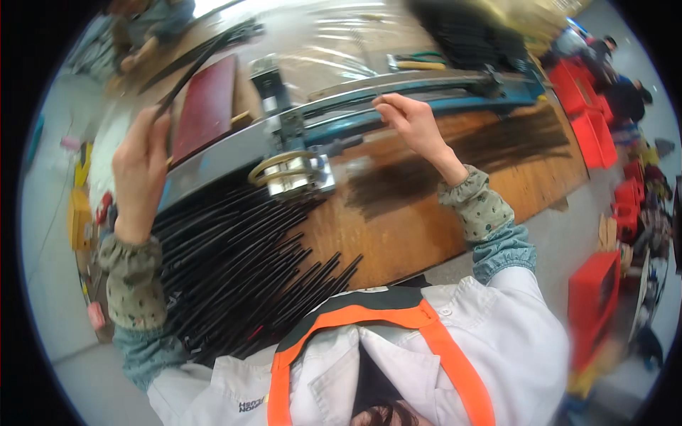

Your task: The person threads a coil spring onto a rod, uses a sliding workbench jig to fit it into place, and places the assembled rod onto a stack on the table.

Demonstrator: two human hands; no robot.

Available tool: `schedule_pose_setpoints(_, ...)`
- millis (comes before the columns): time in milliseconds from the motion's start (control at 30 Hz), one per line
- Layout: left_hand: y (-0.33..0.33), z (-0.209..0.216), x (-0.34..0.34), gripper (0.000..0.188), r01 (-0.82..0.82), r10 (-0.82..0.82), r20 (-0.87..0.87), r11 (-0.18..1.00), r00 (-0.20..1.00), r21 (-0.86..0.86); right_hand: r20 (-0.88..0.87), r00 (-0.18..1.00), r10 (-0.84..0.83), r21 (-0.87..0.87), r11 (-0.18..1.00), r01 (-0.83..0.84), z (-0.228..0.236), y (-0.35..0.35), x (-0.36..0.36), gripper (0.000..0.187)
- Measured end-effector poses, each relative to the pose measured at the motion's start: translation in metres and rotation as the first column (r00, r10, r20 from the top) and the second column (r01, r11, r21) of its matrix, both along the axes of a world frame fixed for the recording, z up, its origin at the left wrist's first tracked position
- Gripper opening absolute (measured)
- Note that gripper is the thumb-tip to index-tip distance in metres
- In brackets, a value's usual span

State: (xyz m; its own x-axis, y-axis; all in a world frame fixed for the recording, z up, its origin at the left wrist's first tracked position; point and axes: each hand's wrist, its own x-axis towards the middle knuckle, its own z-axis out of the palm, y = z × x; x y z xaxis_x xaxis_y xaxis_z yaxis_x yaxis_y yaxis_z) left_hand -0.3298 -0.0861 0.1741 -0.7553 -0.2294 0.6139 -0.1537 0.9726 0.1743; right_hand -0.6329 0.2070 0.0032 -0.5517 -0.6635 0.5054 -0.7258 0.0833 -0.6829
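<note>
At the left, my left hand [141, 167] is closed around one end of a thin black strip [190, 74], which slants up and away over a dark red board [206, 106]. My right hand [413, 126] is raised over the long blue-sided machine rail [455, 99], its fingers curled into a pinch. Whatever may be between those fingertips is too small to make out. Between my hands sits a metal machine head [295, 174] with a looped yellowish hose. Many black rods [234, 263] lie in a loose heap below it, close to my left forearm.
Dark thin strands [462, 160] lie on the wooden tabletop [398, 245] right of the machine. Pliers [419, 61] and a black stack [469, 32] are beyond the rail. Red bins [593, 138] stand at the right, and another person's hand [142, 53] shows at the far left.
</note>
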Motion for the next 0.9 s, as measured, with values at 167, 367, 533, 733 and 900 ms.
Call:
schedule_pose_setpoints(167, 0.003, 0.006, 0.029, 0.016, -0.107, 0.105, 0.016, 0.982, 0.994, 0.156, 0.042, 0.907, 0.420, -0.119, 0.903, -0.413, 0.067, -0.121, 0.048, 0.014)
schedule_pose_setpoints(367, -0.028, -0.021, 0.099, 0.022, -0.208, 0.214, -0.046, 0.972, 0.976, 0.109, -0.345, 0.855, 0.387, 0.039, 0.916, -0.399, 0.036, -0.177, 0.042, 0.020)
schedule_pose_setpoints(533, -0.026, -0.034, 0.112, 0.023, -0.317, 0.313, 0.053, 0.926, 0.948, 0.207, -0.453, 0.692, 0.561, 0.424, 0.819, -0.387, 0.059, -0.192, 0.065, 0.019)
schedule_pose_setpoints(733, -0.052, -0.051, 0.116, 0.024, -0.267, 0.266, 0.026, 0.962, 0.964, 0.062, -0.746, 0.633, 0.208, 0.196, 0.977, -0.089, 0.038, -0.144, 0.020, 0.004)
schedule_pose_setpoints(900, -0.050, -0.070, 0.092, 0.022, -0.233, 0.264, 0.256, 0.962, 0.930, -0.145, -0.794, 0.608, -0.015, 0.216, 0.928, 0.304, 0.019, -0.001, -0.071, 0.005)
